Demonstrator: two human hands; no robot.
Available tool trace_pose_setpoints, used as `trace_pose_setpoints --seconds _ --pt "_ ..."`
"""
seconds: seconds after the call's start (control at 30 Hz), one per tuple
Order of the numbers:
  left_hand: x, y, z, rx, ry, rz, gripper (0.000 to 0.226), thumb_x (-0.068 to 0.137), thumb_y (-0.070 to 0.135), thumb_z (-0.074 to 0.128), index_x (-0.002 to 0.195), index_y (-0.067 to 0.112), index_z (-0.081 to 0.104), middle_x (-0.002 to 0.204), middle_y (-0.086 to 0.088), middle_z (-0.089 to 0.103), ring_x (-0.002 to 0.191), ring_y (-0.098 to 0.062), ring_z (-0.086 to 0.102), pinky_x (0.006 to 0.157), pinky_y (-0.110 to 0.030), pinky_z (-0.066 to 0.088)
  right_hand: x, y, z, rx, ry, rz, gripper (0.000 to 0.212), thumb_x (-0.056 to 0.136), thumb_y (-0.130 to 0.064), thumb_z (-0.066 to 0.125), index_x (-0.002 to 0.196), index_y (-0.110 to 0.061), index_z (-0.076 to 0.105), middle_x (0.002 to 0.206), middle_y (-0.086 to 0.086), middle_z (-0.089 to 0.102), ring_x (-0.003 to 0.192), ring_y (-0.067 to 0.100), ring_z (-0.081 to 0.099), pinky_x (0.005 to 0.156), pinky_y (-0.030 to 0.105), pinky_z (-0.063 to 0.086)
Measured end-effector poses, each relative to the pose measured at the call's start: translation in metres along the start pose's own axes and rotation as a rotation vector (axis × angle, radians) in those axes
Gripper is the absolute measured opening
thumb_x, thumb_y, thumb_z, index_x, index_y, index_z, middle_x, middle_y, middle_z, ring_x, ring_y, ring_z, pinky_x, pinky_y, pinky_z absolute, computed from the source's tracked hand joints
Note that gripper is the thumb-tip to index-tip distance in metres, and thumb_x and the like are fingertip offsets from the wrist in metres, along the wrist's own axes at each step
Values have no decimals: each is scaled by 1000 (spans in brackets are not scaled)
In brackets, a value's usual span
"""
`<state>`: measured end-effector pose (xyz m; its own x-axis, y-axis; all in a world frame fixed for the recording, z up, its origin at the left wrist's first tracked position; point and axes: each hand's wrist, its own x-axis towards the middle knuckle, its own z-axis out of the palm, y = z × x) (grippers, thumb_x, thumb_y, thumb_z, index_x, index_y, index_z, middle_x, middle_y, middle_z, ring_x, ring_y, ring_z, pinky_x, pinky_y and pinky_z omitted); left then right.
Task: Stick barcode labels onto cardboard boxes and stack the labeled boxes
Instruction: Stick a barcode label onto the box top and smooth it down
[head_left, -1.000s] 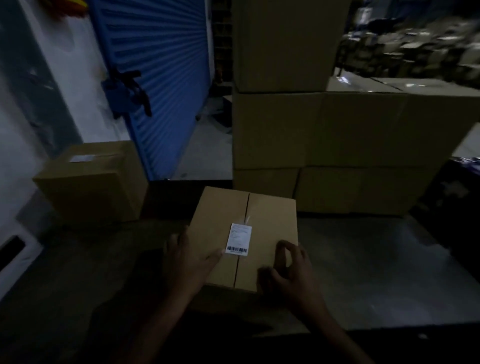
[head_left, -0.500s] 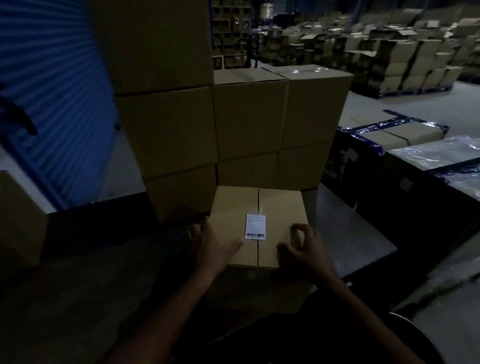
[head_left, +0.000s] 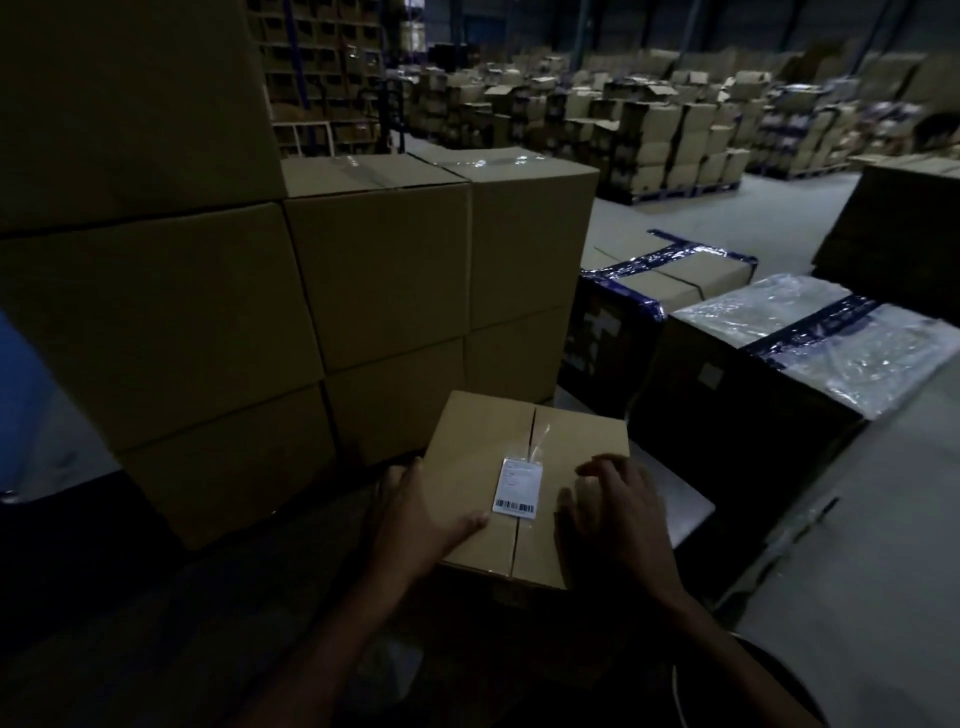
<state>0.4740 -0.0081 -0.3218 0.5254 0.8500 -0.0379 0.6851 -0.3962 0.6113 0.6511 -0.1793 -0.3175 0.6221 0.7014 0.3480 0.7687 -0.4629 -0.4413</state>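
A small cardboard box (head_left: 478, 457) sits in front of me on a dark surface, its top seam running away from me. A white barcode label (head_left: 517, 487) is stuck across that seam near the middle. My left hand (head_left: 415, 514) grips the box's left side, thumb lying on the top and fingers down the side. My right hand (head_left: 618, 509) rests on the right part of the top with its fingers bent. A stack of larger cardboard boxes (head_left: 374, 260) stands just behind.
To the right lie dark wrapped parcels (head_left: 810, 353) with blue tape and clear film. A taller box column (head_left: 135, 208) fills the left. Pallets of cartons (head_left: 665, 135) crowd the far warehouse floor. A tall dark carton (head_left: 904, 234) stands at the right edge.
My view has swung right, from the blue shutter to the warehouse floor. Both hands stay on the labelled box. My right fingers have uncurled a little on the top.
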Motion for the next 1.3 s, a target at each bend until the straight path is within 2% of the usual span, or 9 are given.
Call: trace_pose_setpoints --seconds 0.07,0.2,0.37,0.57,0.7,0.87,1.0,1.17,1.3 --pt "10 6 1 53 -78 21 113 66 73 74 153 18 28 152 -7 33 139 -26 34 111 -38 35 11 -4 4 77 -49 -76 35 85 -33 67 117 -22 59 123 -4 55 115 16 50 87 28 42" --pt "20 27 2 84 -114 53 117 74 81 58 158 17 9 164 -6 15 149 -26 18 118 -45 23 28 -10 12 257 -115 -17 29 85 -34 69 111 -26 58 107 -13 55 99 8 60 80 27 56" --pt "14 41 17 170 -79 57 137 59 97 49 159 18 1 167 -6 -6 153 -28 2 120 -50 13 41 -2 16 286 -208 0 32 80 -37 72 107 -30 58 102 -7 55 96 9 58 82 29 55" --pt "15 39 20 169 -49 65 135 58 92 57 159 21 2 167 -4 -5 152 -28 5 119 -49 17 52 -6 26 207 -214 32 28 74 -38 76 97 -34 59 96 -12 49 86 7 55 74 23 48" --pt "19 38 20 166 -51 79 135 59 92 58 159 23 -2 167 -4 -5 152 -27 4 119 -49 17 63 -3 26 409 -247 36 28 71 -28 80 81 -29 53 82 -4 65 75 13 66 67 37 56" --pt "28 33 19 177 -37 118 135 58 94 55 159 23 1 167 -5 -1 152 -25 6 118 -46 19 66 -1 35 320 -267 -21 30 64 -48 71 89 -44 54 100 -11 61 87 3 59 73 27 54" --pt "30 33 21 173 -14 136 134 58 91 59 159 23 3 167 -4 2 151 -25 8 118 -45 19 72 -4 36 410 -266 47 26 64 -38 71 80 -37 51 86 -4 63 76 14 65 67 43 56" --pt "33 31 21 186 -18 152 131 60 90 59 158 24 3 166 -4 1 151 -25 8 117 -43 20 75 -7 31 455 -323 -2 32 63 -33 75 90 -42 58 101 -12 66 90 9 64 78 42 56" --pt "33 30 22 167 -7 154 130 60 86 61 158 23 5 166 -5 3 150 -26 10 117 -44 20 81 -10 33 511 -361 29 32 64 -29 73 81 -44 51 94 -1 69 90 21 68 75 52 56"
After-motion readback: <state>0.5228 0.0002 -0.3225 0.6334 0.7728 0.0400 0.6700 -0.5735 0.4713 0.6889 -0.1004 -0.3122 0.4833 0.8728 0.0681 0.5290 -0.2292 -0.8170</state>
